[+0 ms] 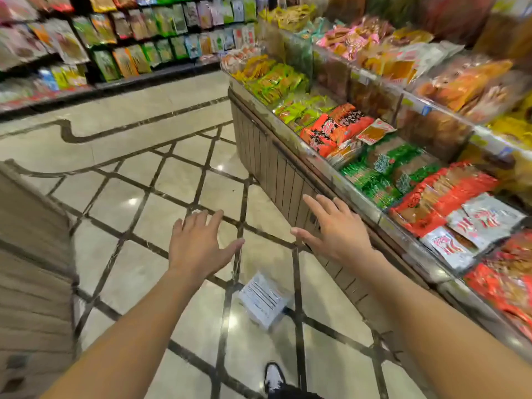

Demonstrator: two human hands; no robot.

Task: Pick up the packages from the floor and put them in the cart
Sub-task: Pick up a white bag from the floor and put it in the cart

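Note:
A white package (263, 300) with printed text lies flat on the tiled floor, below and between my two arms. My left hand (198, 243) is stretched out above the floor with fingers spread, holding nothing. My right hand (336, 228) is also open, fingers straight, close to the wooden side of the display counter (276, 168). Both hands are well above the package and apart from it. No cart is visible.
The counter on the right holds bins of red, green and silver snack packs (449, 203). Shelves of hanging snack bags (138, 38) line the far wall. A wooden-panelled unit (31, 269) stands at the left. My shoe (275, 378) is near the bottom edge.

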